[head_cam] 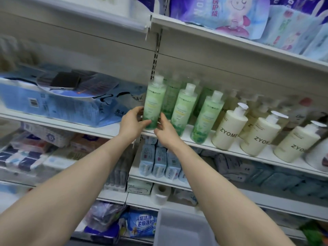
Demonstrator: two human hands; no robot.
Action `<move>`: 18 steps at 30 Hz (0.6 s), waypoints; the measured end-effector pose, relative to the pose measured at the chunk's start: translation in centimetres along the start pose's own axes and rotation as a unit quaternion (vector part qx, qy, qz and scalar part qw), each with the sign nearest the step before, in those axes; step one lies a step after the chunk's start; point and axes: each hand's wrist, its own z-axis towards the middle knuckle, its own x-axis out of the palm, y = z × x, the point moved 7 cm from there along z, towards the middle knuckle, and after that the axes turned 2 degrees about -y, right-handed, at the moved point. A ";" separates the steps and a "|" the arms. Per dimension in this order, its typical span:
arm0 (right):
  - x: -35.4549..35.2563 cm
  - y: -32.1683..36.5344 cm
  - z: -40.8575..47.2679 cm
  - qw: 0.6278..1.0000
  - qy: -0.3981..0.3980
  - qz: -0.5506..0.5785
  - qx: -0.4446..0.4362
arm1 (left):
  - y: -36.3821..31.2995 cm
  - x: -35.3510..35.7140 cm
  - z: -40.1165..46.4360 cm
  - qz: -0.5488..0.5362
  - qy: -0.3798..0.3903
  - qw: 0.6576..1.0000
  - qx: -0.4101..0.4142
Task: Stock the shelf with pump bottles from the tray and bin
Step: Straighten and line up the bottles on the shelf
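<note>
At the left end of the white metal shelf (230, 153), both my left hand (132, 124) and right hand (166, 129) grip the translucent green plastic bottle (154, 103); next it needs setting upright beside its row.

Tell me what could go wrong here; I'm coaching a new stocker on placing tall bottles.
1. Both hands, left hand and right hand, hold the green bottle only near its base, so its tall top could tip.
2. It sits near the shelf edge and might slide off.
3. The neighbouring green bottle stands close on the right; a nudge could topple the row.
</note>
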 end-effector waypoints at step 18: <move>-1.3 1.1 -0.1 0.998 -0.023 -0.050 -0.006 | -1.2 -0.2 -0.7 0.013 -0.012 1.000 -0.013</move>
